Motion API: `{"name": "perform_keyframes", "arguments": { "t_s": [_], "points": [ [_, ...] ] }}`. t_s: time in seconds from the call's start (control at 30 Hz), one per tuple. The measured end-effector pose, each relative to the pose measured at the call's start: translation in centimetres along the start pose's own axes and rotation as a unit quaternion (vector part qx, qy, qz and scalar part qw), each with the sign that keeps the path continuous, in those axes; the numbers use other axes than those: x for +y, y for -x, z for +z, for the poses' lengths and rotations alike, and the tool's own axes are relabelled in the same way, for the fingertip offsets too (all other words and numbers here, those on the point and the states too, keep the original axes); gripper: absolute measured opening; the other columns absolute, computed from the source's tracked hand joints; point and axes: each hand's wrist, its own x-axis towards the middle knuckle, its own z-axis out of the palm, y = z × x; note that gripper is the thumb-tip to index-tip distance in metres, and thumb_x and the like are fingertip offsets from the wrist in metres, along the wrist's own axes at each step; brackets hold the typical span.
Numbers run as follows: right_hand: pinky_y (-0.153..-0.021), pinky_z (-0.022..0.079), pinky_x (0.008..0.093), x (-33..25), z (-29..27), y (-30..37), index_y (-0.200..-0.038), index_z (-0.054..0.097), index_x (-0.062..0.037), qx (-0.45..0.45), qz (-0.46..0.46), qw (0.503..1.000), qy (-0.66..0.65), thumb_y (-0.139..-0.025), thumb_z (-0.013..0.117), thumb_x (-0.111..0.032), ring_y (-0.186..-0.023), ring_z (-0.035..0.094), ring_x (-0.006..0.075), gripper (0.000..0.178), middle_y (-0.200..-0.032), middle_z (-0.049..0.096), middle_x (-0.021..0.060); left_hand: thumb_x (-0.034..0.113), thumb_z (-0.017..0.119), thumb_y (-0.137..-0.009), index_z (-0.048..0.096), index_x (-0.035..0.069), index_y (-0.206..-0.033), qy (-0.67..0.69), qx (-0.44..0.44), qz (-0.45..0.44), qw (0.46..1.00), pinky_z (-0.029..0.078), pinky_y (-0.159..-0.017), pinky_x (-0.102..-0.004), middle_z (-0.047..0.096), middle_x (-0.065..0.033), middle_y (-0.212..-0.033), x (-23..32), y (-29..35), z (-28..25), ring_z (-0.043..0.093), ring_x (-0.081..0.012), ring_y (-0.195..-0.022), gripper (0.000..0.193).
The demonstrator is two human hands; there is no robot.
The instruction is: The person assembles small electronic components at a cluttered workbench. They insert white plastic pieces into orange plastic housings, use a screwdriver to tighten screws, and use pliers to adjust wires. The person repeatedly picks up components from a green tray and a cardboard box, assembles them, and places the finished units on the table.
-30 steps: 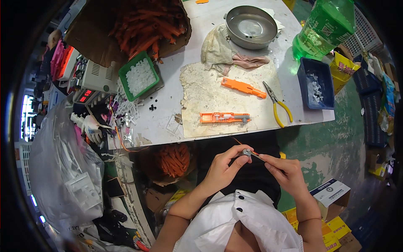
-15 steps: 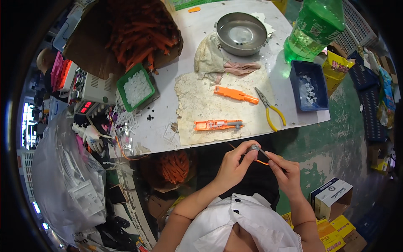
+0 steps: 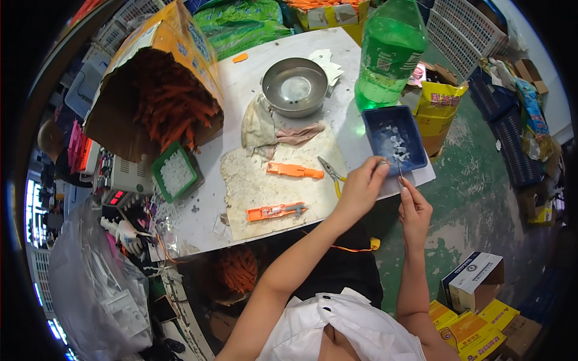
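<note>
My left hand (image 3: pixel 363 186) is at the near left corner of a dark blue bin (image 3: pixel 417 159), its thumb and forefinger pinched on a small greyish part (image 3: pixel 383 161), mostly hidden. Beside it, my right hand (image 3: pixel 415 210) grips a thin metal tool (image 3: pixel 400 171); its exact kind is too small to tell. The tool's tip is over the bin, which holds several small white pieces (image 3: pixel 395 143). To the left, on a stained sheet (image 3: pixel 241 180), lie an orange plastic shell (image 3: pixel 294 171) and an orange half (image 3: pixel 277 211) with grey parts in it. Yellow-handled pliers (image 3: pixel 330 170) lie partly behind my left forearm.
A metal bowl (image 3: pixel 295 111) and a rag (image 3: pixel 257 126) sit farther back. A big green bottle (image 3: pixel 385 57) stands behind the bin. Leftward are a green tub (image 3: pixel 191 180) of white bits and a carton (image 3: pixel 201 45) of orange parts. An orange wire ends in a yellow piece (image 3: pixel 374 243).
Both hands have moved up and to the right, from above my lap to the blue bin, still holding the small part and the tool. The whole view has shifted.
</note>
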Motion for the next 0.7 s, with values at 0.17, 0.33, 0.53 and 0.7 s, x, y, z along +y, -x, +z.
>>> {"name": "perform_keyframes", "arguments": {
  "t_s": [0.17,0.33,0.53,0.7],
  "points": [
    [-0.044,0.020,0.0182,0.6,0.2,-0.4,-0.116,0.064,-0.0010,-0.001,-0.013,0.999,-0.034,-0.098,0.057,-0.019,-0.051,0.030,-0.0005,0.027,-0.065,0.043,-0.0092,0.019,0.054,-0.098,0.059,-0.001,-0.113,-0.020,-0.027,-0.011,0.999,0.046,-0.071,-0.0244,0.060,-0.0034,-0.080,1.3,0.6,-2.5,0.057,-0.0093,-0.075,0.025],
    [-0.061,0.042,0.0290,1.1,1.5,0.9,-0.121,0.059,0.0002,-0.087,-0.161,0.961,0.206,-0.097,0.053,-0.014,-0.067,0.051,0.0132,0.029,-0.073,0.051,0.0031,0.010,0.052,-0.098,0.053,-0.004,-0.120,0.191,0.018,-0.008,0.981,0.046,-0.083,-0.0277,0.062,-0.0074,-0.091,1.2,5.7,-6.1,0.060,-0.0143,-0.086,0.026],
    [-0.074,0.049,0.0373,-0.1,6.8,-0.7,-0.124,0.056,-0.0001,-0.120,-0.319,0.811,0.476,-0.084,0.053,0.002,-0.092,0.056,0.0309,0.041,-0.098,0.056,0.0122,0.018,0.055,-0.097,0.052,-0.003,-0.126,0.262,0.111,-0.058,0.957,0.048,-0.082,-0.0304,0.060,-0.0080,-0.091,0.6,12.1,-12.2,0.059,-0.0159,-0.080,0.035],
    [-0.082,0.045,0.0382,1.0,10.4,-4.8,-0.116,0.060,-0.0038,-0.101,-0.340,0.728,0.586,-0.077,0.053,0.002,-0.095,0.054,0.0282,0.040,-0.096,0.056,0.0101,0.027,0.050,-0.100,0.047,-0.003,-0.133,0.352,0.163,-0.059,0.920,0.050,-0.081,-0.0317,0.058,-0.0091,-0.095,0.5,15.8,-15.2,0.057,-0.0152,-0.076,0.045]
  ]
}}
